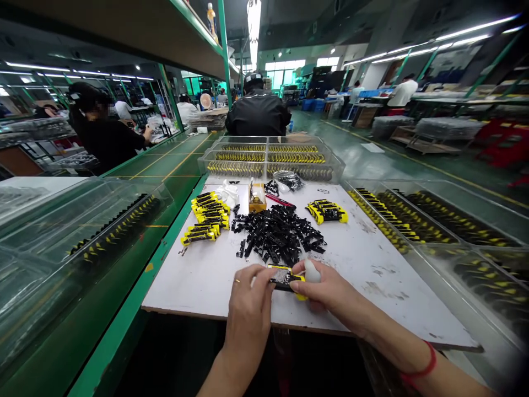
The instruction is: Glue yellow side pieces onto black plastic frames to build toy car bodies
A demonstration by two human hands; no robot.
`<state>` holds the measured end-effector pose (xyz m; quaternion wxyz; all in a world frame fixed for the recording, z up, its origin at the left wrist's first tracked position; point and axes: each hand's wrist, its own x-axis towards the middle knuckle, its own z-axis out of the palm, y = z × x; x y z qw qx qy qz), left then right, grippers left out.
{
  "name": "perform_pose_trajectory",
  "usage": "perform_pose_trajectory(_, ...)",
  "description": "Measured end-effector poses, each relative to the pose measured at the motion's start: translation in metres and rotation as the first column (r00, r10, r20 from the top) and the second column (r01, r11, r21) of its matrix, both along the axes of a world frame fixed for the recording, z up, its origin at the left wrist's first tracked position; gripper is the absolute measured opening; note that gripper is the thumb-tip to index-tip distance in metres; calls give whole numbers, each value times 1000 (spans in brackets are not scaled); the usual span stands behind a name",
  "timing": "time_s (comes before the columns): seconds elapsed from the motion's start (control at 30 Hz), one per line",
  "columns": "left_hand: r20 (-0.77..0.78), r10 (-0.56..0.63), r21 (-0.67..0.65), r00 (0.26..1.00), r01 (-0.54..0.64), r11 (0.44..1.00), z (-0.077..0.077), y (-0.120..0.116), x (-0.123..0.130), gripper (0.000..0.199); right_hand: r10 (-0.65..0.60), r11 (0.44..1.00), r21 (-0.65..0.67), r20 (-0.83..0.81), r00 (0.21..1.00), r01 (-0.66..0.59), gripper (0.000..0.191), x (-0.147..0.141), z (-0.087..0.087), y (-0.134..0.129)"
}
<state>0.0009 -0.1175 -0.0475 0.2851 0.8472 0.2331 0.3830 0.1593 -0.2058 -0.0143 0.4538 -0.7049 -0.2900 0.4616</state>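
Near the board's front edge, my left hand [250, 292] pinches the left end of a yellow-and-black part [283, 275]. My right hand [326, 286] holds the part's right end between finger and thumb, along with a small white bottle [312, 271] whose thin tip points up. Just beyond my hands lies a heap of small black pieces [281, 231]. Yellow-and-black parts sit in a stack [206, 215] on the left, and a smaller group [327, 212] on the right.
Behind the heap, a small yellowish box [257, 201] stands beside red tweezers [280, 200]. Clear trays of parts lie left, right [438, 220] and at the back [268, 160] of the white board [194, 286]. A person in black [258, 113] sits ahead; another person [103, 129] is at left.
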Motion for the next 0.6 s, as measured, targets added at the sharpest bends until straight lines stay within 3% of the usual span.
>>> perform_pose_trajectory(0.07,-35,-62,170,998,67,983,-1,-4,0,33,-7,1000,30,-6,1000,8,30,-1,-3,0)
perform_pose_trajectory(0.17,-112,-89,273,990,117,955,-4,-6,0,34,-18,998,54,-38,999,20,33,-1,-7,-1)
perform_pose_trajectory(0.3,-121,-96,319,988,130,939,-10,-4,0,37,-13,995,96,-77,997,20,35,-2,-7,-1)
perform_pose_trajectory(0.47,-58,-58,340,997,75,938,-15,0,2,41,51,984,173,-71,996,-38,41,-2,6,4)
perform_pose_trajectory(0.6,64,-65,283,996,44,958,-31,4,9,43,130,977,169,13,991,-131,39,4,11,9)
